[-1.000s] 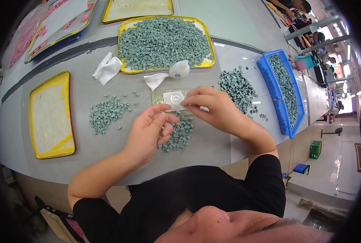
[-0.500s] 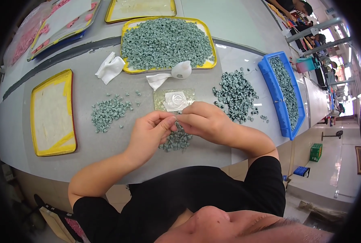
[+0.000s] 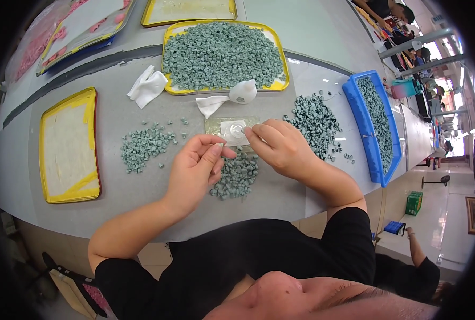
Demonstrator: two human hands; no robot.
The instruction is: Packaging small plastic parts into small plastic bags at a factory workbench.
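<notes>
My left hand (image 3: 197,168) is closed in a pinch just left of a small pile of green-grey pieces (image 3: 233,178). Anything between its fingertips is too small to name. My right hand (image 3: 281,146) pinches too, its fingertips at the edge of a white pad (image 3: 229,140) with a clear round dish on it. What those fingers hold, if anything, is hidden. The pad lies on a greenish mat (image 3: 212,126). Left of my hands are loose pale green pieces (image 3: 144,148); on the right, a heap of darker, shinier ones (image 3: 316,124).
A yellow-rimmed tray (image 3: 169,85) heaped with green pieces stands beyond, near white cloths (image 3: 148,88) and a white rounded object (image 3: 244,92). Another yellow-rimmed tray (image 3: 67,152) lies left. A blue bin (image 3: 373,154) of pieces stands right. People work in the background.
My hands, together half a second ago, have come apart. The right moved to the white pad; the left stayed near the pile. Another person's arm has appeared at lower right.
</notes>
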